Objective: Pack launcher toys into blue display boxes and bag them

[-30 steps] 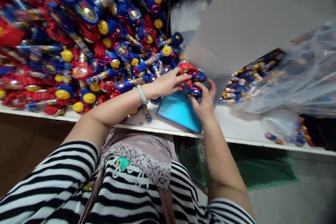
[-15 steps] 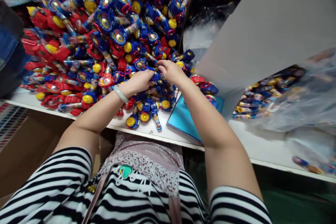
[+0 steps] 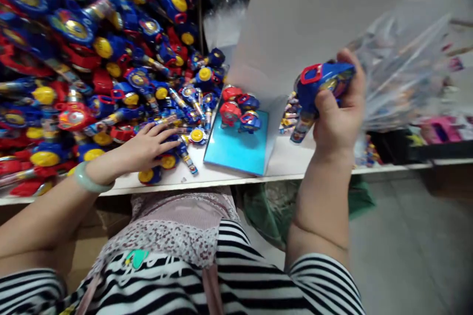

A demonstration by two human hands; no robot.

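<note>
My right hand (image 3: pixel 342 120) is raised over the right side of the counter. It grips a blue plastic toy (image 3: pixel 327 78) with a red loop on top and a clear, printed tube pointing down. My left hand (image 3: pixel 150 147), wearing a pale bangle (image 3: pixel 90 177), lies with fingers spread over the near edge of a big heap of similar toys (image 3: pixel 77 29). Those toys are blue or red with yellow discs. By its fingertips lie a loose toy tube (image 3: pixel 188 158) and a yellow disc (image 3: pixel 197 135).
A bright blue flat box (image 3: pixel 236 150) bears several red and blue toys (image 3: pixel 231 113). Behind it stands a white panel (image 3: pixel 288 24). A clear plastic bag (image 3: pixel 399 74) of small items is at the right. The white counter edge (image 3: pixel 284 177) runs across, above a green bag (image 3: pixel 268 211).
My right hand has left the heap and swung right, now holding up a blue toy. My left hand has opened out on the heap's near edge. The view has turned right.
</note>
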